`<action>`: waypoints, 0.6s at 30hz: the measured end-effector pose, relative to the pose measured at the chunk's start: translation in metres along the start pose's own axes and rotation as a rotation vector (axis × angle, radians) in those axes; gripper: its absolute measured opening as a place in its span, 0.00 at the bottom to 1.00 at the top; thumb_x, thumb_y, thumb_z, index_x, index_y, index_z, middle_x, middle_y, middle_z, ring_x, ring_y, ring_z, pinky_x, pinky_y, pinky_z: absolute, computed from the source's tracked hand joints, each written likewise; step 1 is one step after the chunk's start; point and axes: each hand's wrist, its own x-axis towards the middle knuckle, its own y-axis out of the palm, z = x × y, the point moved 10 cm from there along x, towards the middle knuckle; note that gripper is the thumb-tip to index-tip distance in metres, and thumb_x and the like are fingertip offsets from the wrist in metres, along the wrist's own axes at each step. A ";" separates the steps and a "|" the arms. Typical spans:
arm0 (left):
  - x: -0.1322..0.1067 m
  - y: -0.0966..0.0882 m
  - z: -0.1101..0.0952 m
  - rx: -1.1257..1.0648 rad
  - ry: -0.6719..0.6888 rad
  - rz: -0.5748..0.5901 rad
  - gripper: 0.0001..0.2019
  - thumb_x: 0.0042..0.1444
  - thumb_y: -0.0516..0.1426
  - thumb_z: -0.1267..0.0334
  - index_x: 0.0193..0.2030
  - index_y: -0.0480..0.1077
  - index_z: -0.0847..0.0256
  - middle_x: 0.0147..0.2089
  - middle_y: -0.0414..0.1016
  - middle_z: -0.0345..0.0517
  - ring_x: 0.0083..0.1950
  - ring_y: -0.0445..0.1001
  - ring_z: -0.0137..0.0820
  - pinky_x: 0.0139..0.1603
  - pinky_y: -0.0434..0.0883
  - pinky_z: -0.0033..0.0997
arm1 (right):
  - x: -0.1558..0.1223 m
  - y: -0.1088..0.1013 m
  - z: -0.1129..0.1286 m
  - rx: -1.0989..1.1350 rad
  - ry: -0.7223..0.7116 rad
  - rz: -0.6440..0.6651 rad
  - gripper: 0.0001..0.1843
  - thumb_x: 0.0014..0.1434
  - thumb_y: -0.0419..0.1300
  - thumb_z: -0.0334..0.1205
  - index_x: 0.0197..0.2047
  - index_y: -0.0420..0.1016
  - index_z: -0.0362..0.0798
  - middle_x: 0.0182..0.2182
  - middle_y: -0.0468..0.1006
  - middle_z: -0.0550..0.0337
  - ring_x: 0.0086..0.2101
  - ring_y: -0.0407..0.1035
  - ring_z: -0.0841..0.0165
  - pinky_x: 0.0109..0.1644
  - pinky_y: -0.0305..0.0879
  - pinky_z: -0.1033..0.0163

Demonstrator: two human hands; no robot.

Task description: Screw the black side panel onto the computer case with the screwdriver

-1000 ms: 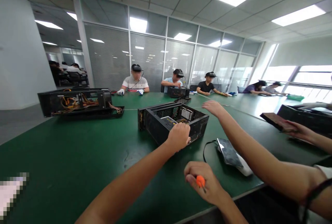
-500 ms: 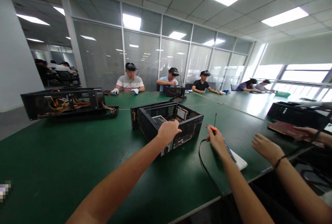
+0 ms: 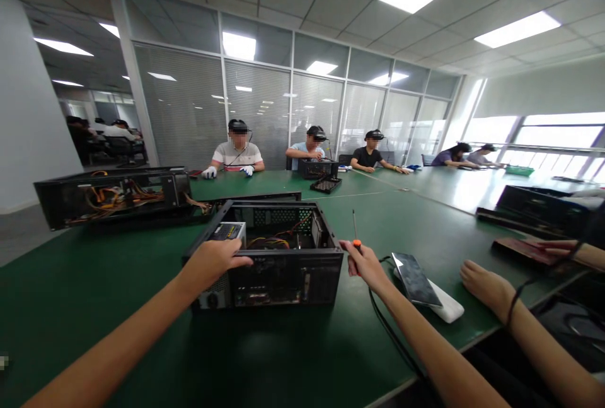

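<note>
An open black computer case (image 3: 288,279) lies on the green table, its rear wall with the port openings turned towards me. Inside it, a power supply (image 3: 230,231) sits at the left and coloured cables (image 3: 269,243) show in the middle. My left hand (image 3: 212,264) is closed over the near top edge at the left, thumb along the rim. Closed around a screwdriver (image 3: 357,245) with an orange handle, my right hand (image 3: 367,264) is at the case's near right corner, its fingertips at the edge. The screwdriver's shaft points up.
Right of the case, a phone (image 3: 416,279) rests on a white block (image 3: 449,308), beside a black cable (image 3: 385,320). A co-worker's hand (image 3: 489,285) is further right. Another opened case (image 3: 113,197) stands at the left; a black panel (image 3: 269,197) lies behind mine.
The case has turned and come left and nearer, so its rear wall now faces me. My left hand moved left with it; my right hand, with the screwdriver, moved left to the case's corner.
</note>
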 end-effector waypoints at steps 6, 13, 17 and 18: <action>-0.060 -0.040 0.079 -0.096 -0.113 0.105 0.13 0.44 0.61 0.48 0.28 0.72 0.56 0.37 0.78 0.42 0.35 0.75 0.37 0.34 0.67 0.27 | 0.096 0.026 0.015 -0.036 -0.061 -0.090 0.27 0.56 0.52 0.54 0.47 0.73 0.39 0.15 0.65 0.65 0.16 0.60 0.74 0.22 0.64 0.68; -0.106 -0.082 0.122 -0.223 -0.173 -0.059 0.15 0.41 0.60 0.46 0.26 0.70 0.55 0.39 0.79 0.33 0.41 0.75 0.36 0.39 0.68 0.26 | 0.216 0.138 0.023 -0.069 -0.044 -0.010 0.36 0.47 0.63 0.49 0.57 0.64 0.42 0.37 0.74 0.55 0.21 0.62 0.77 0.21 0.63 0.71; -0.117 -0.099 0.143 -0.199 -0.180 -0.139 0.21 0.46 0.52 0.39 0.25 0.70 0.55 0.38 0.78 0.28 0.41 0.74 0.36 0.39 0.68 0.31 | 0.236 0.178 0.015 -0.043 -0.079 0.046 0.32 0.50 0.61 0.48 0.55 0.64 0.42 0.30 0.73 0.60 0.21 0.61 0.76 0.20 0.63 0.71; -0.118 -0.106 0.148 -0.171 -0.175 -0.156 0.21 0.46 0.51 0.38 0.26 0.70 0.54 0.39 0.78 0.29 0.41 0.75 0.36 0.39 0.68 0.33 | 0.240 0.183 0.011 -0.040 -0.085 0.054 0.31 0.51 0.60 0.48 0.55 0.64 0.42 0.29 0.73 0.60 0.21 0.61 0.76 0.20 0.63 0.71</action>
